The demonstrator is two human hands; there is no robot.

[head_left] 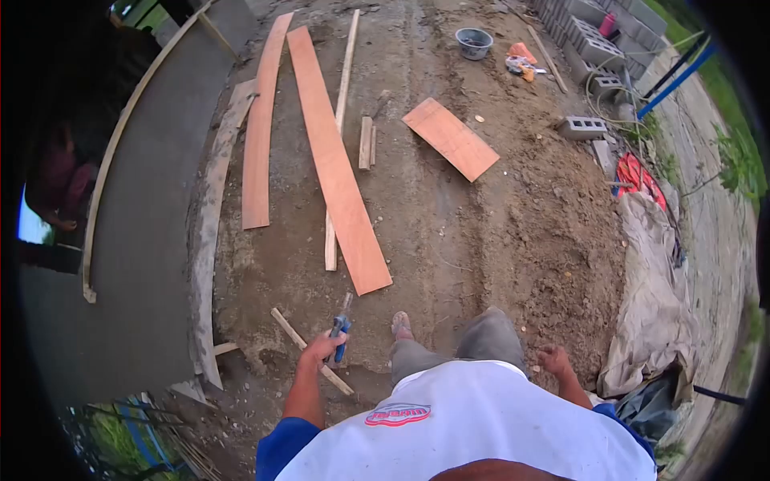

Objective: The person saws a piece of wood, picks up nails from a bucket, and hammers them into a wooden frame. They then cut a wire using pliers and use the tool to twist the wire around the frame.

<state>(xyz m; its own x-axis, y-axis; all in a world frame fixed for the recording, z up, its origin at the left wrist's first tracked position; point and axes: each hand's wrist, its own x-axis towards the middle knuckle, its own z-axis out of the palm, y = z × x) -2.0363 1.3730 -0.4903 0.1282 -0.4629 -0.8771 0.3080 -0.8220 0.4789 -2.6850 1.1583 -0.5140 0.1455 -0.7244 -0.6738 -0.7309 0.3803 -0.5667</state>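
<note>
My left hand (pixel 325 348) is closed around a blue-handled tool (pixel 340 327) with a greyish metal part pointing forward; its exact kind is not clear from here. A thin wooden strip (pixel 289 327) lies on the ground just under that hand. My right hand (pixel 553 360) hangs at my other side above the dirt, fingers loosely apart, and nothing shows in it. Ahead on the ground, a long reddish plywood strip (pixel 341 172) rests across a narrow timber (pixel 330 240). Another plywood strip (pixel 261 136) lies to its left, and a shorter plywood piece (pixel 451 139) to the right.
A grey wall (pixel 148 184) stands at left, edged below by a rough board (pixel 210 240). Short wood blocks (pixel 366 144) lie ahead. Farther off are a bucket (pixel 474 44) and concrete blocks (pixel 597 44). A tarp (pixel 642 297) covers the right side beside loose soil (pixel 561 248).
</note>
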